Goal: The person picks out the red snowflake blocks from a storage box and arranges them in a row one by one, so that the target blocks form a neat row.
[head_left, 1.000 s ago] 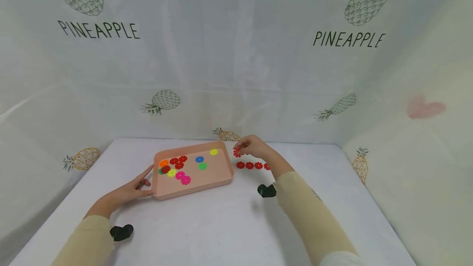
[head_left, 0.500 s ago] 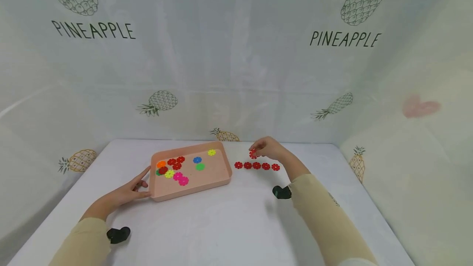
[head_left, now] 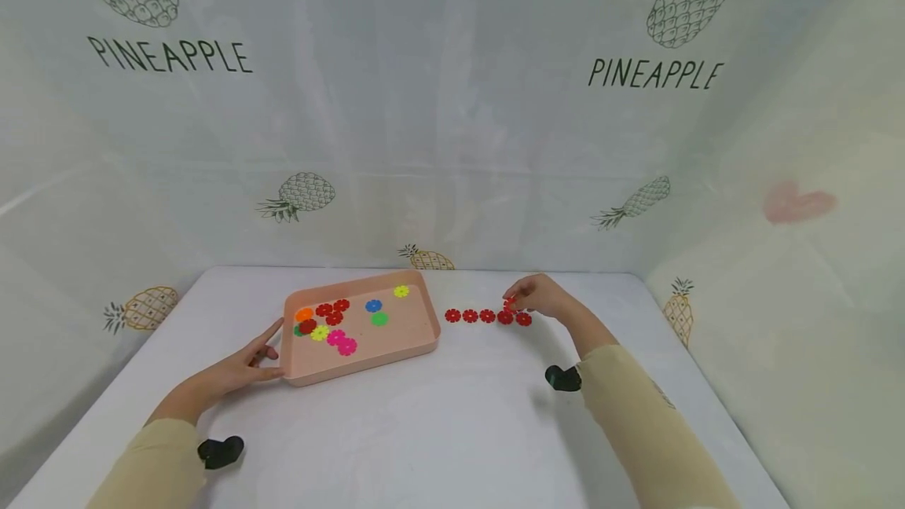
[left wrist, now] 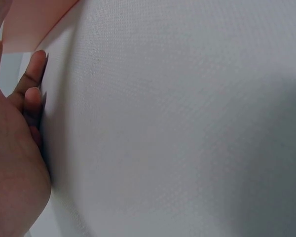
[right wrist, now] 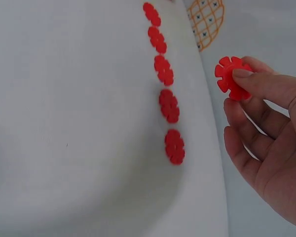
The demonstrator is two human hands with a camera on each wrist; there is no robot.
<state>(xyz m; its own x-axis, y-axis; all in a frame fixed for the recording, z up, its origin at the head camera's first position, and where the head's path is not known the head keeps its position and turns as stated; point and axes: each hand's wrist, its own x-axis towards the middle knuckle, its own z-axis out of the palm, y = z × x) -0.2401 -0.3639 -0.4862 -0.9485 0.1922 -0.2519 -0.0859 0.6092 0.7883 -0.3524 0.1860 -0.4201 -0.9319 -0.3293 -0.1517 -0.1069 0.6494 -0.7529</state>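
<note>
Between thumb and forefinger, my right hand [head_left: 543, 295] pinches a red notched plastic disc [right wrist: 232, 78], held above the table near the right end of a row. That row is several red discs [head_left: 470, 316] lying flat to the right of the tray. At the left, my left hand [head_left: 236, 371] touches the near left side of a pink tray [head_left: 360, 364], its thumb and forefinger spread along the wall. The left wrist view shows the left hand [left wrist: 12, 148] resting on the table, its other fingers bent loosely.
Inside the tray lie red discs [head_left: 334, 319], pink discs [head_left: 346, 346], yellow discs [head_left: 401, 291], a blue disc [head_left: 373, 305], green discs [head_left: 379, 319] and an orange disc [head_left: 304, 315]. A pineapple-printed curtain [head_left: 452, 140] stands behind the white table [head_left: 424, 430].
My right hand has moved right along the row, carrying the red disc from beside the tray toward the row's right end. The left hand stays at the tray.
</note>
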